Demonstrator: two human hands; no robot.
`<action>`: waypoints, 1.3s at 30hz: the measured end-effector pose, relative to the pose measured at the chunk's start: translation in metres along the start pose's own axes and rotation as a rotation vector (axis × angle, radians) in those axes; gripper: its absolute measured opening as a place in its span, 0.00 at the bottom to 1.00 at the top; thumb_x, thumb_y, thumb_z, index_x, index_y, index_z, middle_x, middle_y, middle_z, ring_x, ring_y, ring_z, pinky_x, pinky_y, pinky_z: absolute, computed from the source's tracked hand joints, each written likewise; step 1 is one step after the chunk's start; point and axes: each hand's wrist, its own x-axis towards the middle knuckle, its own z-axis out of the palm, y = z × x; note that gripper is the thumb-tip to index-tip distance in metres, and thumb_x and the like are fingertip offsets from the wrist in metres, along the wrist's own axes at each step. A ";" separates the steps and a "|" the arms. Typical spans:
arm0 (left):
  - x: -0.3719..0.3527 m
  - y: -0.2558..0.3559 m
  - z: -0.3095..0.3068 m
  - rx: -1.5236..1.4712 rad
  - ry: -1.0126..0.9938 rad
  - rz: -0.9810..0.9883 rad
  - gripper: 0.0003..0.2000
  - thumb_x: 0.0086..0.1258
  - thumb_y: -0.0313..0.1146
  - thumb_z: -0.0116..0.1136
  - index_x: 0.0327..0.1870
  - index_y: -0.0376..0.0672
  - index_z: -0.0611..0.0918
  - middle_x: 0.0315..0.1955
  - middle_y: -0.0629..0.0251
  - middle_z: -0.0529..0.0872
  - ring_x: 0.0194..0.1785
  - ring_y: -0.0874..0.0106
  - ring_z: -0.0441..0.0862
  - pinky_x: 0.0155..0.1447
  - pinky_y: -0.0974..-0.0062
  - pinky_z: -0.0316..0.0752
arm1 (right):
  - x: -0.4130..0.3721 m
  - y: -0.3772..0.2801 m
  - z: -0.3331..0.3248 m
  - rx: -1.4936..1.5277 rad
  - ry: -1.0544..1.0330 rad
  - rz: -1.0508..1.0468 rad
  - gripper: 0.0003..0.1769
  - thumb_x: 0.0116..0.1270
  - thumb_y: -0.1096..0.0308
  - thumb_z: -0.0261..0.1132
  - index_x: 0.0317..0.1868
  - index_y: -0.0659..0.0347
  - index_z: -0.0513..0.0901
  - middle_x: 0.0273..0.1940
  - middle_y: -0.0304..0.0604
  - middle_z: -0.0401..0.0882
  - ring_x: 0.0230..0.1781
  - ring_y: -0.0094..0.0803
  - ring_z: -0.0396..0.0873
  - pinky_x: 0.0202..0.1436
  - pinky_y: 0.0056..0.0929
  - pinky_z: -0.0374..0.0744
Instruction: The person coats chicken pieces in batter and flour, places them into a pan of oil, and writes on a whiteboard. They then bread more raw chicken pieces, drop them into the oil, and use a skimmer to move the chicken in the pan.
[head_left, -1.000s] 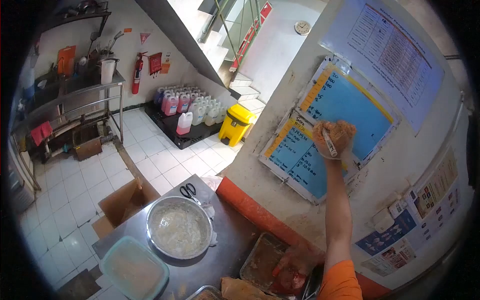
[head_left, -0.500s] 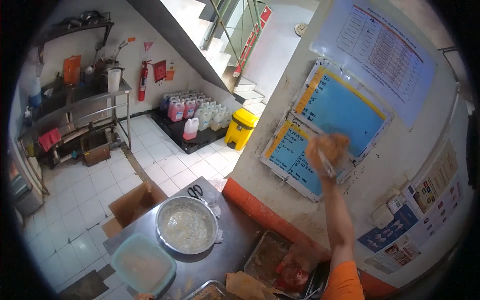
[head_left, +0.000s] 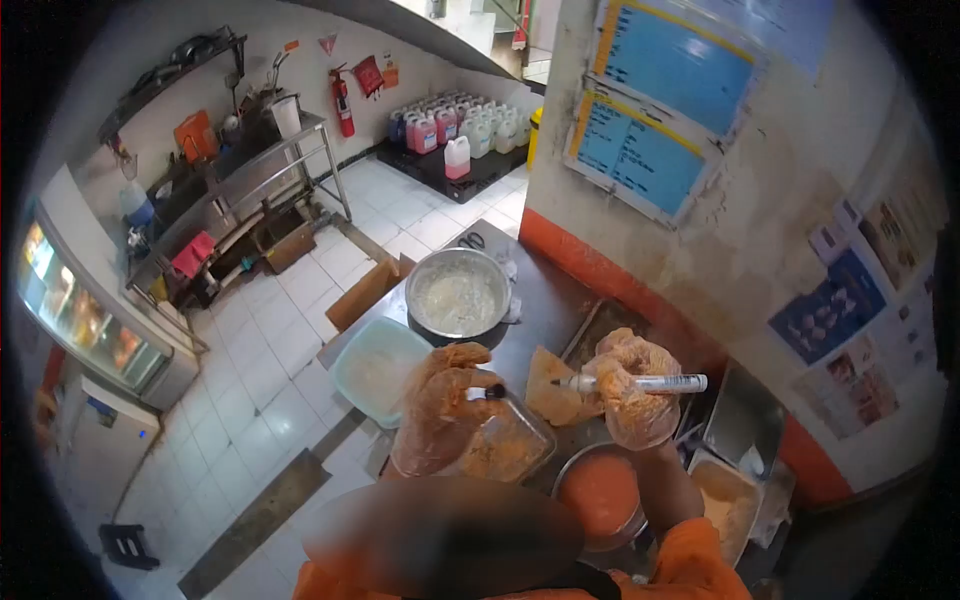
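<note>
My right hand (head_left: 632, 385), in a clear glove smeared with orange batter, is closed around a white marker (head_left: 672, 383) whose bare tip points left. In a similar coated glove, my left hand (head_left: 447, 400) pinches the marker's black cap (head_left: 494, 391), apart from the marker. Below and between the hands lies a tray of orange crumbs (head_left: 507, 448). A piece of brown cardboard (head_left: 548, 388) is beside the marker tip. A pot of orange-red mixture (head_left: 600, 492) stands under my right hand.
A metal bowl of pale batter (head_left: 458, 296) and a light green tub (head_left: 372, 372) stand on the steel table (head_left: 525, 275). Blue written boards (head_left: 640, 150) hang on the wall. Jugs (head_left: 457, 158) stand on a black pallet, and a metal rack (head_left: 270, 185) is at the left.
My right hand has come down from the wall boards to above the table with the marker. My left hand has risen into view with the cap. The view has turned downward and left.
</note>
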 end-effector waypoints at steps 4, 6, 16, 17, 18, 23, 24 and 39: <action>-0.005 0.035 0.010 0.099 -0.044 0.133 0.18 0.49 0.30 0.78 0.42 0.43 0.85 0.51 0.58 0.82 0.52 0.59 0.81 0.54 0.62 0.76 | -0.031 -0.008 -0.023 -0.039 -0.217 0.094 0.27 0.70 0.59 0.67 0.62 0.66 0.71 0.52 0.52 0.79 0.50 0.43 0.83 0.56 0.40 0.84; -0.010 0.048 0.012 0.177 -0.047 0.201 0.19 0.48 0.29 0.78 0.42 0.45 0.85 0.52 0.59 0.82 0.52 0.58 0.81 0.53 0.61 0.76 | -0.042 -0.011 -0.015 -0.001 -0.268 0.147 0.24 0.71 0.62 0.67 0.62 0.62 0.72 0.55 0.48 0.80 0.54 0.36 0.82 0.61 0.34 0.82; -0.024 0.089 -0.001 0.484 -0.196 0.276 0.19 0.48 0.33 0.75 0.44 0.51 0.86 0.53 0.61 0.82 0.52 0.58 0.79 0.51 0.57 0.74 | -0.064 -0.018 0.002 -1.233 -0.222 0.084 0.08 0.70 0.65 0.65 0.44 0.59 0.85 0.41 0.42 0.86 0.43 0.34 0.85 0.48 0.31 0.84; -0.027 0.088 -0.002 0.475 -0.210 0.293 0.18 0.50 0.34 0.74 0.44 0.51 0.86 0.53 0.60 0.82 0.52 0.58 0.79 0.51 0.58 0.75 | -0.063 -0.016 -0.007 -1.338 -0.260 0.158 0.07 0.69 0.65 0.65 0.41 0.58 0.86 0.40 0.42 0.87 0.42 0.34 0.86 0.46 0.32 0.83; -0.030 0.084 -0.002 0.482 -0.210 0.299 0.17 0.51 0.36 0.73 0.44 0.50 0.85 0.53 0.59 0.82 0.51 0.57 0.80 0.50 0.58 0.75 | -0.060 -0.009 -0.012 -1.389 -0.310 0.206 0.08 0.69 0.65 0.65 0.42 0.58 0.86 0.40 0.42 0.87 0.41 0.34 0.85 0.46 0.32 0.83; -0.050 0.057 -0.002 0.345 -0.323 0.152 0.11 0.63 0.39 0.63 0.44 0.46 0.84 0.54 0.56 0.82 0.51 0.58 0.82 0.49 0.60 0.80 | -0.020 0.046 -0.003 -1.369 -0.472 0.258 0.10 0.70 0.63 0.63 0.45 0.59 0.84 0.40 0.42 0.86 0.39 0.33 0.84 0.44 0.31 0.82; -0.064 0.069 -0.015 0.326 -0.208 0.113 0.13 0.59 0.36 0.64 0.44 0.45 0.85 0.52 0.55 0.83 0.52 0.56 0.81 0.53 0.59 0.78 | -0.008 0.069 0.008 -1.357 -0.519 0.258 0.11 0.70 0.62 0.63 0.45 0.59 0.84 0.40 0.42 0.86 0.39 0.32 0.84 0.44 0.30 0.82; -0.114 -0.066 -0.064 0.322 0.023 -0.419 0.08 0.63 0.41 0.60 0.37 0.49 0.84 0.34 0.58 0.85 0.39 0.55 0.83 0.39 0.58 0.77 | 0.107 0.264 0.104 -1.361 -0.843 0.446 0.19 0.73 0.56 0.58 0.54 0.61 0.80 0.40 0.42 0.85 0.33 0.29 0.80 0.39 0.27 0.78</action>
